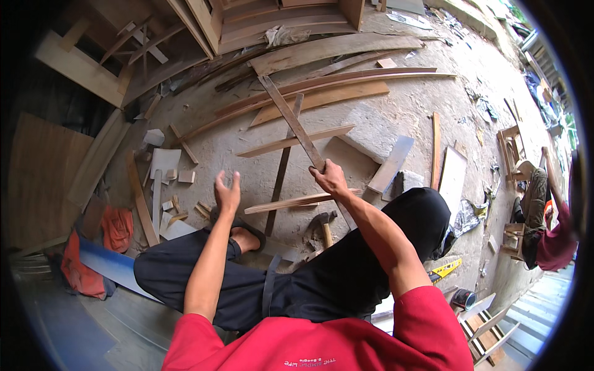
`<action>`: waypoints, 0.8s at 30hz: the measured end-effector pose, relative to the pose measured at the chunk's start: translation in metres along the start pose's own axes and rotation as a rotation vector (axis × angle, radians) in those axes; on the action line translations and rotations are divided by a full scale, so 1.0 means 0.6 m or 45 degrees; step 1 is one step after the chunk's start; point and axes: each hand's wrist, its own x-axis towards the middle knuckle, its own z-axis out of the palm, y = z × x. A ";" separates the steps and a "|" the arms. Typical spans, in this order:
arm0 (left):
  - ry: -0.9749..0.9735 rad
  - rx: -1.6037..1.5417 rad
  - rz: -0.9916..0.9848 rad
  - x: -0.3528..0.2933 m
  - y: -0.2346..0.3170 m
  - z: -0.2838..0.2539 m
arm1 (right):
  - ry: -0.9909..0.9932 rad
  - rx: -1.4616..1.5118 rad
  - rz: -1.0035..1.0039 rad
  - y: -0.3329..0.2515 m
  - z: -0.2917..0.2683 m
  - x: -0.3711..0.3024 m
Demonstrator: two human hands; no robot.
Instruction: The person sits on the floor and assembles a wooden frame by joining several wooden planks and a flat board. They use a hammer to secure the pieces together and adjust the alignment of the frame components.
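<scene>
My right hand point(329, 178) is closed around a long dark wooden strip point(289, 117) that slants up and away to the left. To its left, my left hand point(228, 193) is raised with fingers apart, holding nothing. A second dark strip point(281, 167) crosses beneath the held one. Two short pale wooden slats, a farther slat point(297, 141) and a nearer slat point(297, 201), lie crosswise with these strips; whether they are joined, I cannot tell. A hammer point(325, 229) with a wooden handle is by my right thigh, below the nearer slat.
Several long boards point(334, 93) lie on the dusty floor ahead. A wooden cabinet frame point(284, 21) stands at the far left. Small wood blocks point(185, 177) are scattered left. A yellow handsaw point(445, 270) and a can point(464, 298) are at right; another person point(554, 244) sits beyond.
</scene>
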 end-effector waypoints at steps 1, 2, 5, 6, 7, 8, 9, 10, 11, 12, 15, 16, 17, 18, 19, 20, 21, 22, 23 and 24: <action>-0.178 0.072 -0.118 -0.016 -0.015 0.001 | -0.016 -0.011 0.007 0.003 0.000 -0.001; -0.273 0.139 -0.224 -0.037 -0.028 0.006 | -0.029 -0.037 0.006 0.006 -0.001 0.001; -0.587 0.018 -0.733 -0.073 -0.055 0.022 | -0.038 -0.072 -0.002 0.030 0.005 0.009; -0.654 -0.043 -0.872 -0.084 -0.048 0.030 | -0.049 -0.077 0.031 0.042 0.005 0.012; -0.716 -0.106 -1.011 -0.094 -0.036 0.033 | -0.040 -0.078 0.049 0.050 0.006 0.014; -0.778 -0.169 -1.149 -0.101 -0.028 0.035 | -0.031 -0.078 0.067 0.059 0.008 0.016; -0.813 -0.275 -1.185 -0.104 -0.044 0.036 | -0.030 -0.073 0.073 0.060 0.012 0.018; -0.848 -0.383 -1.219 -0.107 -0.065 0.042 | -0.038 -0.059 0.058 0.062 0.016 0.022; -0.881 -0.492 -1.251 -0.110 -0.087 0.046 | -0.042 -0.053 0.075 0.062 0.021 0.027; -0.819 -0.608 -1.205 -0.111 -0.084 0.053 | -0.039 -0.053 0.102 0.069 0.023 0.031; -0.766 -0.625 -1.130 -0.100 -0.079 0.066 | -0.017 -0.041 0.108 0.085 0.029 0.040; -0.752 -0.629 -1.138 -0.094 -0.065 0.067 | 0.009 -0.067 0.078 0.088 0.030 0.042; -0.713 -0.625 -1.118 -0.091 -0.052 0.066 | 0.035 -0.094 0.049 0.090 0.029 0.045; -0.669 -0.618 -1.097 -0.089 -0.030 0.057 | 0.038 -0.102 0.048 0.088 0.031 0.045; -0.627 -0.609 -1.077 -0.086 -0.018 0.054 | 0.042 -0.111 0.047 0.086 0.031 0.048; -0.618 -0.656 -1.090 -0.077 -0.043 0.069 | 0.047 -0.121 0.048 0.084 0.031 0.050; -0.588 -0.672 -1.082 -0.071 -0.061 0.071 | 0.028 -0.130 0.037 0.081 0.034 0.052; -0.567 -0.686 -1.073 -0.065 -0.072 0.076 | 0.013 -0.140 0.034 0.081 0.037 0.054; -0.546 -0.700 -1.064 -0.062 -0.082 0.082 | -0.002 -0.150 0.031 0.083 0.039 0.056; -0.531 -0.730 -1.052 -0.059 -0.075 0.079 | -0.030 -0.134 0.003 0.090 0.041 0.056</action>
